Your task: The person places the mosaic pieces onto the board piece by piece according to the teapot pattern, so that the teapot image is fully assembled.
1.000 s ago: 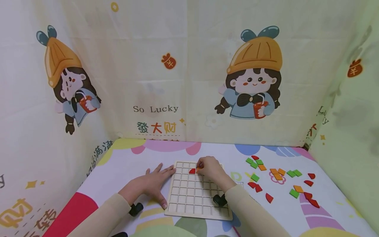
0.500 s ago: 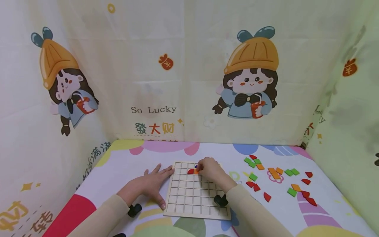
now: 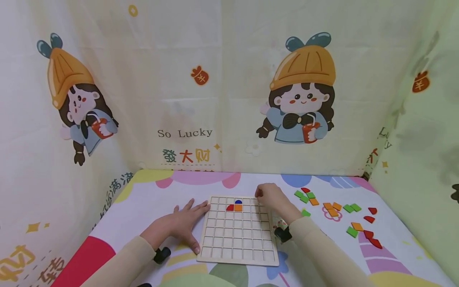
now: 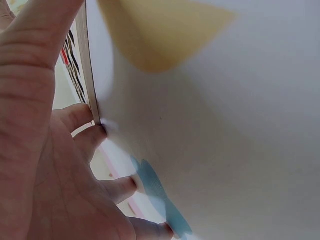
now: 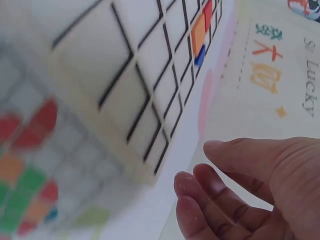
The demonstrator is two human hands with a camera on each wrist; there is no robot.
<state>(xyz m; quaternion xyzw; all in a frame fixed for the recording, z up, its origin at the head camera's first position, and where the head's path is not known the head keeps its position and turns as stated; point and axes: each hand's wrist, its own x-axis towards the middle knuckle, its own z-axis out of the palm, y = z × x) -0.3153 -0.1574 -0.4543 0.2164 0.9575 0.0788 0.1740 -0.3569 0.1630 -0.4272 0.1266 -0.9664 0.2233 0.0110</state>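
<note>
A wooden grid board (image 3: 237, 241) lies flat, its square cells outlined by raised lines. Near its far edge sit a red quarter-circle tile (image 3: 230, 207), an orange square tile (image 3: 238, 207) beside it, and a blue rounded tile (image 3: 238, 202) just behind the orange one. My left hand (image 3: 181, 223) is spread on the tablecloth, with the thumb and some fingertips against the board's left edge. My right hand (image 3: 273, 199) hovers over the far right corner of the board. In the right wrist view its thumb and fingers (image 5: 192, 217) are loosely bent and hold nothing.
Right of the board lie loose tiles: green squares (image 3: 348, 208), orange squares (image 3: 333, 212) and red quarter-circles (image 3: 369, 219). A blurred printed grid sheet with coloured shapes (image 5: 30, 185) lies beside the board, mostly hidden by the right arm in the head view. A printed cloth wall (image 3: 236, 99) stands behind.
My right hand has let go of the orange tile and moved right, away from the tiles on the board. The orange and blue tiles now show uncovered. The left hand stays put.
</note>
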